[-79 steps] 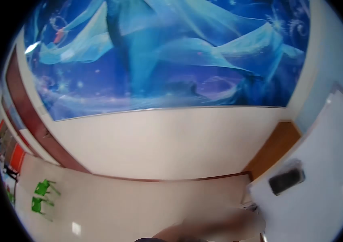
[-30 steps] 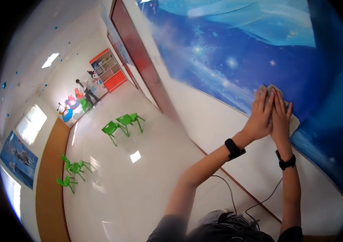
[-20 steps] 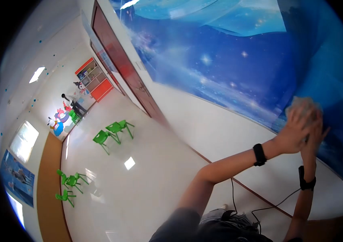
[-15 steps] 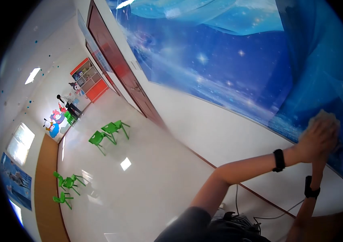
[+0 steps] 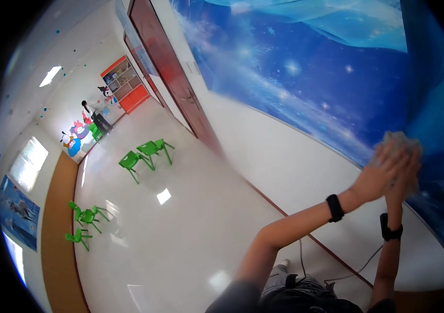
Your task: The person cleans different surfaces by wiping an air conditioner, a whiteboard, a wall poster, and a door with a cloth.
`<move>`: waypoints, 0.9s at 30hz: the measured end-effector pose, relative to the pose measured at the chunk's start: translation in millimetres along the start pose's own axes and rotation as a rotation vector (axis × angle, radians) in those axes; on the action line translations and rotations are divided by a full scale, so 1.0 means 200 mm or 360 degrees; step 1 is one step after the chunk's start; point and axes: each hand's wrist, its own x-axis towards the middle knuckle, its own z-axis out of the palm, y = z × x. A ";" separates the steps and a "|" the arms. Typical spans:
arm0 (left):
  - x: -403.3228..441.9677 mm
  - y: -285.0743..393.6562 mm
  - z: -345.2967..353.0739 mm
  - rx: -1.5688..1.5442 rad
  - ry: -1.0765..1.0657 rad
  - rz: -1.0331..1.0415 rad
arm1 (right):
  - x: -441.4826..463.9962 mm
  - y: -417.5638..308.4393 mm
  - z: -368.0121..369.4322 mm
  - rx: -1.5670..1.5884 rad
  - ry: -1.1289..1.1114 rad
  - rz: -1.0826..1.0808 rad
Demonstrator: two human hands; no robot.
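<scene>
A greyish crumpled cloth [image 5: 400, 139] is pressed against the lower part of a blue starry mural [image 5: 305, 73] on the wall. My left hand [image 5: 377, 175] reaches in from the left and lies partly over my right hand, its fingers bent on the cloth. Beneath and beside it, my right hand [image 5: 400, 185] comes up from below and is closed against the same cloth. The two hands overlap, so part of the right fingers is hidden. Each wrist wears a black band.
Several green chairs [image 5: 149, 149] stand on the pale floor. A person [image 5: 96, 116] is at the far wall beside a red-and-white shelf cabinet [image 5: 125, 83]. A dark red door [image 5: 167, 65] lies left of the mural. A thin cable [image 5: 360, 268] runs along the floor near my feet.
Both hands and the cloth have shifted left and slightly upward in view. The view itself has turned a little, moving the mural and room rightward. The hands stay together on the cloth.
</scene>
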 end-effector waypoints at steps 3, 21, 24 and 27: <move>-0.09 -0.17 -0.16 -0.0093 -0.0059 -0.0285 | 0.08 -0.20 0.14 0.0113 -0.0152 -0.0121; -0.72 -0.80 -0.14 -0.0090 -0.0072 -0.1039 | 0.02 -0.69 0.74 0.0576 -0.0671 -0.0556; -0.68 -0.58 -0.02 -0.0130 -0.0077 -0.0840 | -0.09 -0.52 0.55 0.0493 -0.0710 -0.0510; -0.60 -0.33 0.09 -0.0220 -0.0103 -0.0785 | -0.13 -0.34 0.28 0.0390 -0.0828 -0.0399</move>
